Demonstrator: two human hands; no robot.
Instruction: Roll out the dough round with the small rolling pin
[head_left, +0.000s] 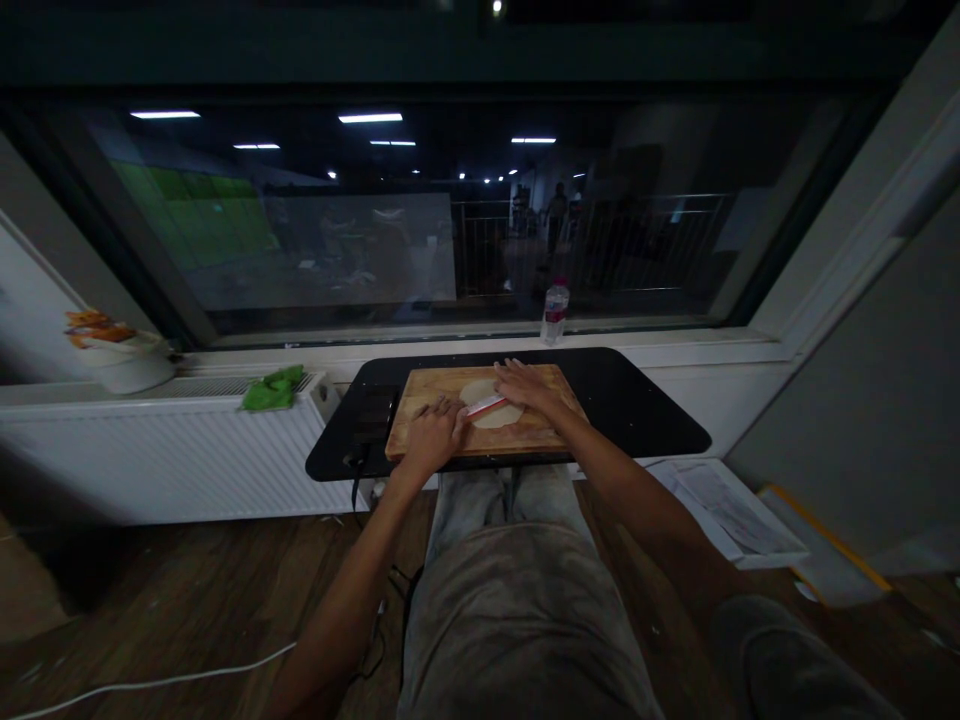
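Note:
A flat round of pale dough [495, 415] lies on a wooden board [420, 395] set on a small black table [637, 400]. A red and white rolling pin [486, 405] rests across the dough. My left hand [435, 430] lies flat on the board with its fingers stretched out over the pin's left end. My right hand [525, 385] is spread flat over the pin's right end and the far side of the dough. Both forearms reach forward from my lap.
A plastic water bottle [555, 312] stands on the sill behind the table. A green cloth [271, 390] lies on the white radiator, with a white bowl [127, 362] further left. Papers [720, 500] lie on the floor at right. A white cable [150, 685] crosses the wooden floor.

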